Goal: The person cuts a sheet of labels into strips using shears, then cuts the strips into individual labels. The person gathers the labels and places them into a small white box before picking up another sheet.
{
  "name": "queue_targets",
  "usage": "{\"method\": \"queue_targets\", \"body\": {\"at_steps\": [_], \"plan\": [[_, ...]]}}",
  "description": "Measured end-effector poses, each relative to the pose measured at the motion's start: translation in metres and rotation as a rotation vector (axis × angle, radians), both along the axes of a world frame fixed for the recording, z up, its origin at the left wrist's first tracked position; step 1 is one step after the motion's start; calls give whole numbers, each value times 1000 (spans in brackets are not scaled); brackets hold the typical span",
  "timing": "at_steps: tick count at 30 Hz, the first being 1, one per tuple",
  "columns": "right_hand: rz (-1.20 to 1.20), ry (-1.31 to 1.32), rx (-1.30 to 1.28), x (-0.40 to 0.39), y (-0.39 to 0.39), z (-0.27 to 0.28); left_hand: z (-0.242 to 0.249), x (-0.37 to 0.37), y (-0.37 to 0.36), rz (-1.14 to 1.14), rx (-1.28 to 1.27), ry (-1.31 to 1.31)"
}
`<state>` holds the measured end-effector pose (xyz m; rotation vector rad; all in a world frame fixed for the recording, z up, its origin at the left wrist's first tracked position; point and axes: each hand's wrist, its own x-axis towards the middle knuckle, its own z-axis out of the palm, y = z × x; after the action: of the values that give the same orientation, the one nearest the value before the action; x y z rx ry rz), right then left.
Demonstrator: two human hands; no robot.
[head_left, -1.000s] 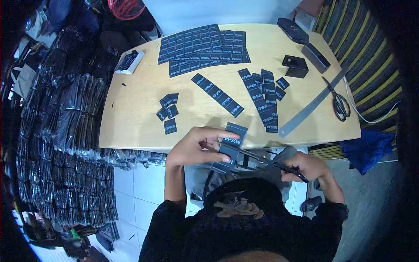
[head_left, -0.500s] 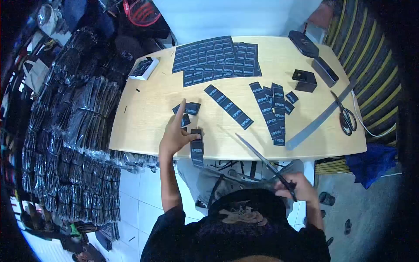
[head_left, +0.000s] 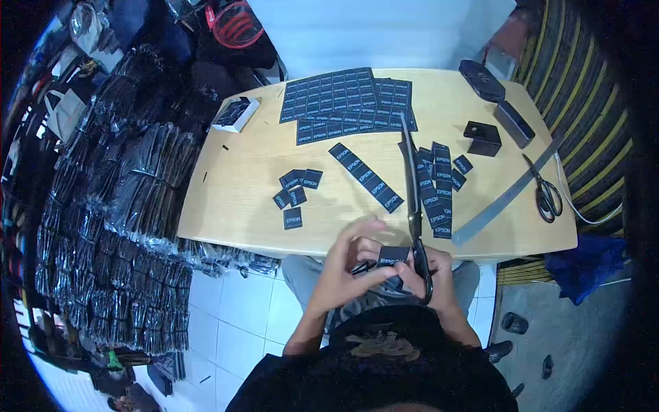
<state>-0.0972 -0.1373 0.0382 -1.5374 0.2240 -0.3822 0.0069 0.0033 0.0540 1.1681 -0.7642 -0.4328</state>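
Near the table's front edge, my left hand [head_left: 353,264] pinches a dark EPSON label strip [head_left: 394,256] between thumb and fingers. Close beside it, my right hand [head_left: 434,272] holds long black-handled scissors [head_left: 412,199], blades pointing up over the table, and its thumb touches the strip. Several cut labels [head_left: 293,218] lie to the left. A longer strip [head_left: 366,177] lies diagonally in the middle, and more strips [head_left: 442,196] overlap to the right of the blades. Uncut label sheets [head_left: 329,95] are stacked at the back.
On the table's right are a second pair of scissors [head_left: 547,197], a clear ruler [head_left: 504,196], a black box [head_left: 483,139] and dark cases [head_left: 514,124]. A small white box [head_left: 236,115] sits at the back left. Bundled plastic-wrapped goods [head_left: 137,192] are piled left of the table.
My left hand has moved right and down with the strip, leaving a single label on the table. My right hand has raised the scissors and come up beside it. The view has shifted slightly.
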Motion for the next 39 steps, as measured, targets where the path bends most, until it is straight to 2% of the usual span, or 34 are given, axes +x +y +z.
{"method": "queue_targets", "body": {"at_steps": [1, 3, 4, 7, 9, 13, 15, 16, 19, 20, 22, 23, 25, 26, 29, 31, 33, 35, 39], "plan": [[-4, 3, -2, 1, -2, 4, -2, -1, 2, -4, -2, 3], [-38, 23, -2, 3, -4, 8, -4, -2, 7, -76, 284, -303], [-21, 19, 37, 3, -5, 7, -1, -7, 5, -55, 317, -176], [83, -33, 81, -2, -11, -4, -3, -2, 1, -1, 229, -90], [85, -70, 14, -6, -16, -5, 2, 1, 3, 7, 225, -68], [210, -11, 163, -27, -31, -13, 4, 16, 7, 122, 205, -190], [210, 2, -32, -37, -41, -9, 6, 24, 9, 102, 61, -106], [230, 64, 7, -43, -46, -3, 13, 26, 12, 102, 111, -110], [290, 126, -309, -63, -66, 0, 16, 34, 13, 91, 87, -114], [290, 132, -310, -66, -68, 6, 18, 35, 14, 90, 85, -108], [298, 131, -547, -71, -72, 14, 20, 39, 16, 128, 94, -159], [298, 136, -549, -72, -76, 17, 20, 43, 19, 125, 128, -162], [512, 229, -451, -74, -85, 20, 23, 46, 21, 65, 102, -156], [526, 287, -585, -79, -89, 16, 25, 46, 22, 65, 102, -152], [635, 324, -480, -73, -94, 24, 32, 47, 22, 22, 157, -128], [659, 303, -461, -65, -94, 36, 34, 51, 23, -82, 275, -200], [730, 406, -441, -62, -97, 41, 32, 52, 23, -109, 334, -218], [739, 356, -419, -56, -98, 41, 34, 53, 21, -209, 408, -213], [786, 338, -418, -51, -101, 37, 22, 55, 16, -281, 387, -200]]}}
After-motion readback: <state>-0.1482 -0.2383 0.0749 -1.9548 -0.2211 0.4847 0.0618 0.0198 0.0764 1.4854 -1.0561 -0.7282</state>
